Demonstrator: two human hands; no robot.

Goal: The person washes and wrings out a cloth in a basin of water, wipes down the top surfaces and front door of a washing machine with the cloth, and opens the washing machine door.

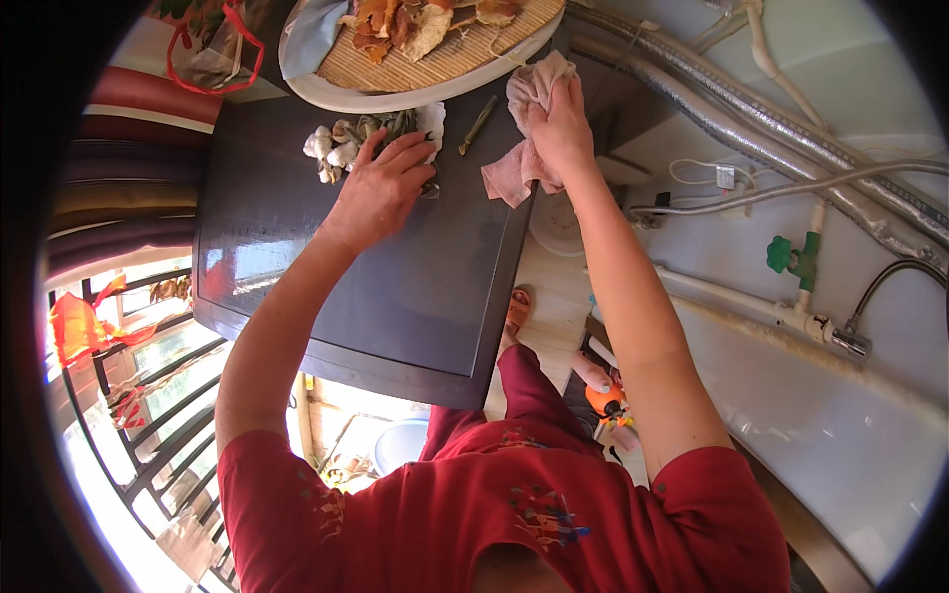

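My left hand lies with spread fingers over a bundle of dried stems with white cotton-like bolls; whether the fingers grip it I cannot tell. A crumpled pink cloth is bunched in my right hand at the right edge of a dark, glossy flat top. Between my hands a short dry stalk rests on that surface. Beyond them stands a white-rimmed oval tray, its ribbed mat bearing dried orange-brown peel and a light blue cloth.
Foil-wrapped pipes, a braided hose and a green valve run along the wall at right. A barred window and folded fabrics are at left. A blue basin sits below the dark top.
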